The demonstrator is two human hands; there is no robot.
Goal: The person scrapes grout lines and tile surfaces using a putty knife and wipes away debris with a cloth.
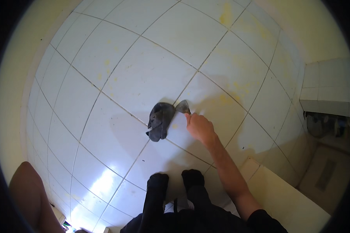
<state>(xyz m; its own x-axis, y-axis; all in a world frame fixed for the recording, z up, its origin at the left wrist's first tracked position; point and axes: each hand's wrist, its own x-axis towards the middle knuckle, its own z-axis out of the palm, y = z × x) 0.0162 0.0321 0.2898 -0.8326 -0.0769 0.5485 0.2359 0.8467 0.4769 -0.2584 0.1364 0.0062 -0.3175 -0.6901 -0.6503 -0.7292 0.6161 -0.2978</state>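
Note:
My right hand [200, 127] is closed around the handle of a scraper [182, 106] with a wide, flat metal blade. The blade points up and left, just above the white tiled floor or touching it; I cannot tell which. Close to its left lies a crumpled dark grey cloth [160, 121], loosely folded over a tile joint. Most of the handle is hidden in my fist. My left hand is out of view.
White floor tiles [159, 62] carry yellow stains [226, 15]. My dark-covered feet [193, 178] stand below the cloth. A bare bent limb [26, 190] shows at lower left. Right of me are a pale ledge [284, 194] and a tiled block [326, 83] with dark items beneath.

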